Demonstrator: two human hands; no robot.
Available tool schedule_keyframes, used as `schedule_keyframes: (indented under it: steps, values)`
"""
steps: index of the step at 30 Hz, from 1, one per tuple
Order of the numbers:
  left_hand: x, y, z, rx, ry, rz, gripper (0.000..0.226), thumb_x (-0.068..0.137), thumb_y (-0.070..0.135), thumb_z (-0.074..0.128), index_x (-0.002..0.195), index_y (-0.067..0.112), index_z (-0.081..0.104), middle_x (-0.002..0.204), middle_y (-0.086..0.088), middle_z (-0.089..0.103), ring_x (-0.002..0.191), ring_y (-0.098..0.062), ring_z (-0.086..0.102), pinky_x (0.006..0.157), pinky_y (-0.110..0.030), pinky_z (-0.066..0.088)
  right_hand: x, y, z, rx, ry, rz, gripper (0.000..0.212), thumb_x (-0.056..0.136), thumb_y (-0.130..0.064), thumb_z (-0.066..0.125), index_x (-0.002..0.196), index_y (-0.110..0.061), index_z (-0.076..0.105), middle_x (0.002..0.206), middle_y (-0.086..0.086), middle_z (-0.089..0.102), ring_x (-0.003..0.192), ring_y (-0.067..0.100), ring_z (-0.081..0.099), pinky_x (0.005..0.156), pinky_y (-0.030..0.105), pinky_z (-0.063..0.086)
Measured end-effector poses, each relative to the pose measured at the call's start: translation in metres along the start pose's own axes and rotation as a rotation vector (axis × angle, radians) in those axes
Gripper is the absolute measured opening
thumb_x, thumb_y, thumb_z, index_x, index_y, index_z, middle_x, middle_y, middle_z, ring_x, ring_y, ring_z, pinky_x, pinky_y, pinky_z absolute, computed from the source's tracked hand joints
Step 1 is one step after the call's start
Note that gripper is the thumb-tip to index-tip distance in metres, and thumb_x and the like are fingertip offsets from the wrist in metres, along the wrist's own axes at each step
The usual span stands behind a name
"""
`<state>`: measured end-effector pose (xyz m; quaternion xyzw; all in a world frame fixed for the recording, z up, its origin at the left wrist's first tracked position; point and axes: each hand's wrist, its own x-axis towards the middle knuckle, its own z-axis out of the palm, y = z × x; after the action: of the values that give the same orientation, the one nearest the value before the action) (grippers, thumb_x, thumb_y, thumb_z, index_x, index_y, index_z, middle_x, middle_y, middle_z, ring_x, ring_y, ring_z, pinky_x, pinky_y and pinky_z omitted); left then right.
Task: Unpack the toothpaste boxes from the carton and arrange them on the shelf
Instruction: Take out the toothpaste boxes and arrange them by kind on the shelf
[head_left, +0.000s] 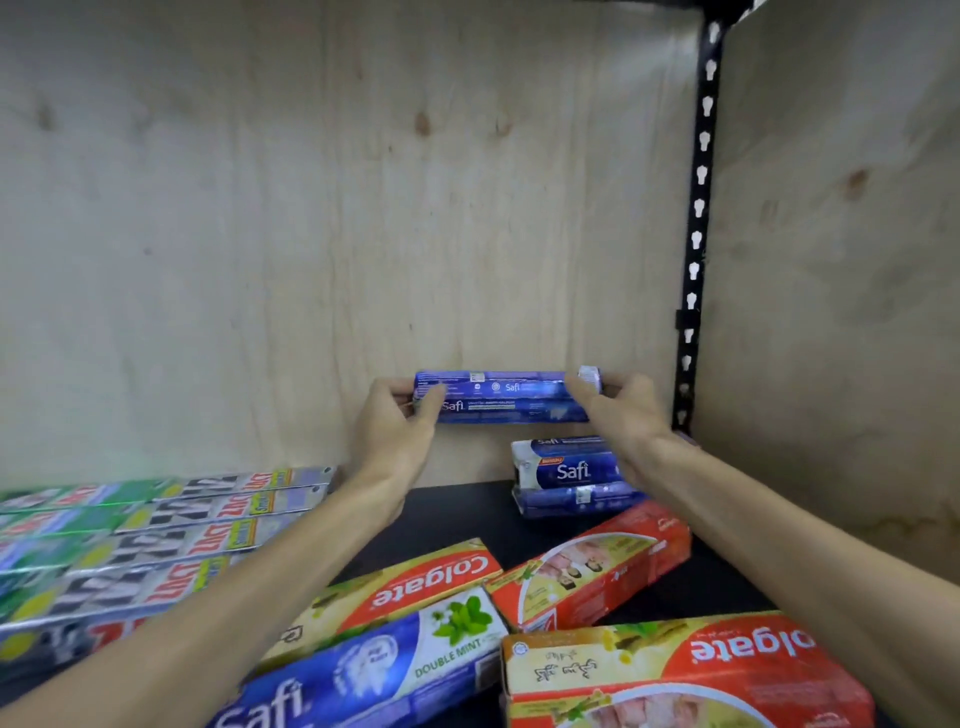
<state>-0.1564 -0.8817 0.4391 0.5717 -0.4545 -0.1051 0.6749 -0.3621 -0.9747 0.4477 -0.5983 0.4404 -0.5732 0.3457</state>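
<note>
A blue Safi toothpaste box (506, 397) hangs level in the air near the plywood back wall, above the black shelf (467, 512). My left hand (397, 423) grips its left end and my right hand (618, 410) grips its right end. Just below, at the back right, a short stack of blue Safi boxes (563, 475) lies on the shelf. The carton is out of view.
Rows of green and silver Zact boxes (145, 540) fill the shelf's left side. Red Colgate boxes (592, 569) (685, 675) and a Safi Double Mint box (374, 670) lie loose at the front. A black slotted upright (696, 234) marks the right rear corner.
</note>
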Motion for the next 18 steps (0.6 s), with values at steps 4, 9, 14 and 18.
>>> schedule_keyframes:
  steps: [4, 9, 14, 18]
  values:
    - [0.001, -0.001, -0.058, -0.07, 0.057, -0.038, 0.018, 0.09, 0.017, 0.072, 0.097, 0.004, 0.06, 0.096, -0.015, 0.071, 0.087, -0.021, 0.073, 0.079, -0.03, 0.062, -0.02, -0.01, 0.037, 0.054, -0.087, 0.073, 0.016, 0.083, -0.029, 0.079, 0.08, -0.018, 0.068, 0.089, 0.005, 0.074, 0.085, 0.023, 0.072, 0.081, 0.047, 0.06]
    - [0.001, -0.016, -0.148, 0.062, 0.045, -0.096, 0.019, 0.081, 0.01, 0.081, 0.082, 0.008, 0.063, 0.087, -0.022, 0.073, 0.081, -0.032, 0.074, 0.083, -0.042, 0.061, -0.055, -0.026, 0.084, -0.023, -0.216, 0.055, 0.04, 0.073, -0.036, 0.086, 0.102, -0.018, 0.065, 0.096, -0.004, 0.072, 0.091, 0.015, 0.068, 0.082, 0.031, 0.055]
    - [-0.021, -0.026, -0.218, 0.251, 0.02, -0.168, 0.036, 0.065, 0.012, 0.092, 0.089, 0.008, 0.065, 0.079, -0.008, 0.076, 0.077, -0.026, 0.073, 0.08, -0.04, 0.057, -0.091, -0.029, 0.119, -0.083, -0.342, 0.053, 0.053, 0.069, -0.026, 0.091, 0.111, -0.018, 0.06, 0.101, -0.002, 0.068, 0.089, 0.01, 0.063, 0.063, 0.017, 0.046]
    - [-0.025, -0.034, -0.243, 0.281, -0.159, -0.196, 0.075, 0.058, 0.01, 0.096, 0.122, 0.016, 0.056, 0.106, 0.001, 0.07, 0.083, -0.01, 0.071, 0.076, -0.03, 0.056, -0.11, -0.023, 0.129, -0.137, -0.434, 0.009, 0.069, 0.065, 0.0, 0.089, 0.123, -0.005, 0.051, 0.113, 0.01, 0.064, 0.088, 0.014, 0.063, 0.066, 0.015, 0.053]
